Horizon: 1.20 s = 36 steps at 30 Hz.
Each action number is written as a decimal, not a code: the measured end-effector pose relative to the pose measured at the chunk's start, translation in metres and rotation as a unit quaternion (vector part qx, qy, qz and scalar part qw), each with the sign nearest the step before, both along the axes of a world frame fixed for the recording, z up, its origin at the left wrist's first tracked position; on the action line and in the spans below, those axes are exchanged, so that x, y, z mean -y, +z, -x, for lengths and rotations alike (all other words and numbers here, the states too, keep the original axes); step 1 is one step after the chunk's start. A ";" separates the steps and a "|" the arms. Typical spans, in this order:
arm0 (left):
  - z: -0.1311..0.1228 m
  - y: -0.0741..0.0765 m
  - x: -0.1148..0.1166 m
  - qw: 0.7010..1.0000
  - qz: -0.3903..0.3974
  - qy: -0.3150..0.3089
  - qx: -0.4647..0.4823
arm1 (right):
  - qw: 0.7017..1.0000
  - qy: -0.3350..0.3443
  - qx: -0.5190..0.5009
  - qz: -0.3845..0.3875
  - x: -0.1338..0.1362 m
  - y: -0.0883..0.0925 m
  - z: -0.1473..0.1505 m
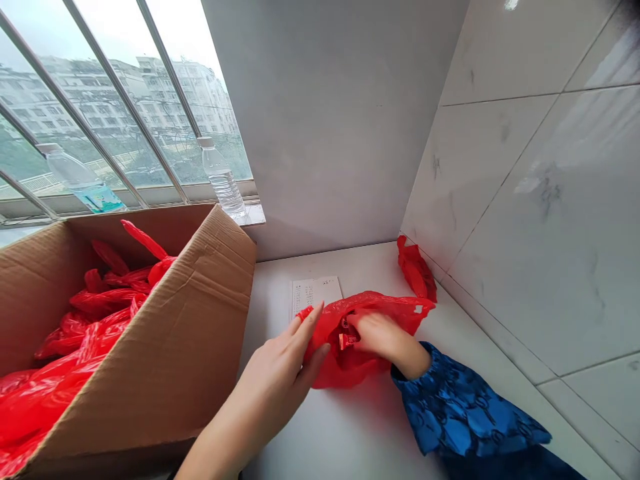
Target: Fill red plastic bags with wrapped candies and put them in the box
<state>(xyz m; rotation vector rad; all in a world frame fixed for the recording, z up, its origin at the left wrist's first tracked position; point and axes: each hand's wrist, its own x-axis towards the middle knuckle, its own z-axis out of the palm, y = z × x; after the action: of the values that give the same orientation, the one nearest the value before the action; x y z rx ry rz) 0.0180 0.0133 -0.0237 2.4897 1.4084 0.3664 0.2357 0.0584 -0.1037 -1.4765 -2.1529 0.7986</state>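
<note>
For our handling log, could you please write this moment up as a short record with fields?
Left hand: fingers against the red plastic carrier bag
Right hand: on the bag, beside a small red item
Sleeve: blue patterned sleeve on right arm
Surface: white countertop
Nearby: printed paper sheet
Box: cardboard box holding red bags

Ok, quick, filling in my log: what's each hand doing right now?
Left hand: pinching the red plastic bag by its edge.
Right hand: on the bag, grip cannot be told.
</note>
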 end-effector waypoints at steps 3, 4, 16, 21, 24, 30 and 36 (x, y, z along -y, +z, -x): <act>-0.001 -0.002 -0.007 0.995 -0.019 0.088 -0.050 | 0.999 -0.009 0.038 -0.011 0.014 0.031 -0.009; -0.001 -0.003 -0.008 0.993 -0.028 0.099 -0.050 | 0.999 -0.006 0.032 -0.021 0.019 0.041 -0.010; -0.008 0.006 -0.011 0.987 -0.057 0.015 0.150 | 0.990 0.003 -0.093 -0.109 0.042 0.076 -0.003; -0.005 0.002 -0.017 0.977 -0.061 0.033 0.202 | 0.981 0.067 -0.179 -0.027 0.041 0.080 -0.007; -0.005 0.000 -0.020 0.972 -0.056 0.035 0.227 | 0.974 0.098 -0.204 0.000 0.038 0.081 -0.008; -0.007 -0.001 -0.020 0.969 -0.021 0.015 0.245 | 0.952 0.140 -0.260 0.080 0.028 0.072 -0.005; -0.007 -0.002 -0.020 0.961 0.003 0.011 0.275 | 0.923 0.168 -0.320 0.134 0.018 0.061 -0.004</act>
<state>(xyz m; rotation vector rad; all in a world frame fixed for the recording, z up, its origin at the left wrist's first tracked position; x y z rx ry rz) 0.0248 0.0329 -0.0261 2.1228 1.1939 0.9676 0.2399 0.0401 -0.0427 -0.7751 -1.8363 1.5044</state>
